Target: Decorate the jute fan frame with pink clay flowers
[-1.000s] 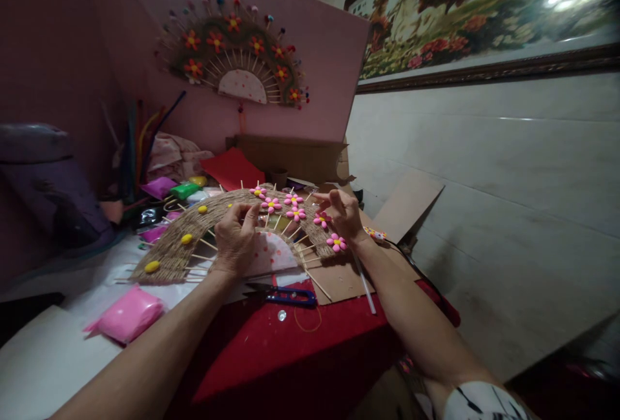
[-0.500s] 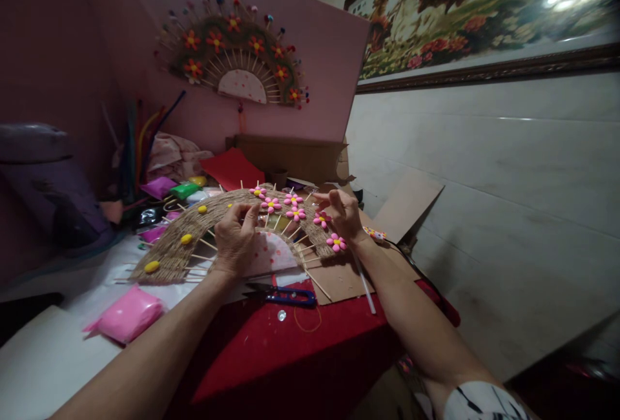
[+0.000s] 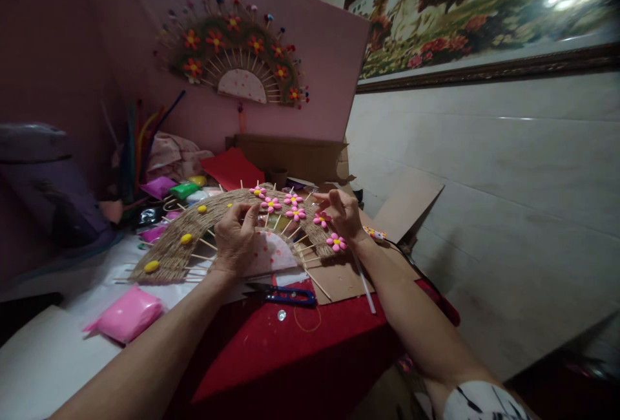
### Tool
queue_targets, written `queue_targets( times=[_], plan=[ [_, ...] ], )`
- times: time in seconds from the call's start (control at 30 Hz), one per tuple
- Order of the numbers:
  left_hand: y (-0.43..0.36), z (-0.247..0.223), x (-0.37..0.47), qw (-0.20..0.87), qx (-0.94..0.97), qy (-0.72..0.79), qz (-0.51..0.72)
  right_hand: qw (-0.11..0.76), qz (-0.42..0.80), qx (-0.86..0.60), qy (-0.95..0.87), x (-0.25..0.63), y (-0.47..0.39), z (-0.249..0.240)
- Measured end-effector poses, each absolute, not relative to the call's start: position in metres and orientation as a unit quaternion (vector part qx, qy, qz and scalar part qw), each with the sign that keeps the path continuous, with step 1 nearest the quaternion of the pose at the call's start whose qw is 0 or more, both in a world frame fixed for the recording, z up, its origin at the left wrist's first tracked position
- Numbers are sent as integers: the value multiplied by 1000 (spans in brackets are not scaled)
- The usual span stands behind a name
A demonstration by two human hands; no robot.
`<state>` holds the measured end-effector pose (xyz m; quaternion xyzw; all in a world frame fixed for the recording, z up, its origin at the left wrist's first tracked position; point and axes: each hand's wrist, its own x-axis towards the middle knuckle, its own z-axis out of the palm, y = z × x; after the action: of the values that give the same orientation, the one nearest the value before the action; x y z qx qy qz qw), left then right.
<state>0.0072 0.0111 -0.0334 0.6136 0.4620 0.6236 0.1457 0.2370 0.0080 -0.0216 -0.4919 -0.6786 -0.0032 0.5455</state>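
A fan-shaped piece [image 3: 169,249] of woven twine and thin sticks lies on the table, with yellow ovals on its left part and pink flowers [image 3: 336,242] on its right. Over its middle is my left hand [image 3: 236,239], thumb and fingers pinched together; whatever lies between the tips is too small to make out. My right hand [image 3: 340,214] hovers above the right part, near the pink flowers, its fingers curled and the fingertips close together. Nothing can be made out between them. A dotted half-round panel [image 3: 274,253] forms the fan's centre.
Blue snips [image 3: 290,295] and a clear gem [image 3: 281,315] lie on the red cloth [image 3: 271,355]. A pink clay bag [image 3: 128,314] is at front left. Colored packets, a red sheet [image 3: 233,168] and cardboard stand behind. A finished fan [image 3: 242,84] hangs on the pink panel.
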Motion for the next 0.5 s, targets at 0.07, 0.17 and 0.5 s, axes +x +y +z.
queue_targets(
  times=[0.07, 0.17, 0.5],
  plan=[
    [12, -34, 7, 150, 612, 460, 625, 546, -7, -489, -681, 237, 8, -21],
    [12, -34, 7, 152, 611, 459, 627, 546, -9, -487, -682, 237, 7, -21],
    [11, -34, 7, 145, 611, 460, 627, 544, -10, -488, -682, 237, 8, -22]
  ],
)
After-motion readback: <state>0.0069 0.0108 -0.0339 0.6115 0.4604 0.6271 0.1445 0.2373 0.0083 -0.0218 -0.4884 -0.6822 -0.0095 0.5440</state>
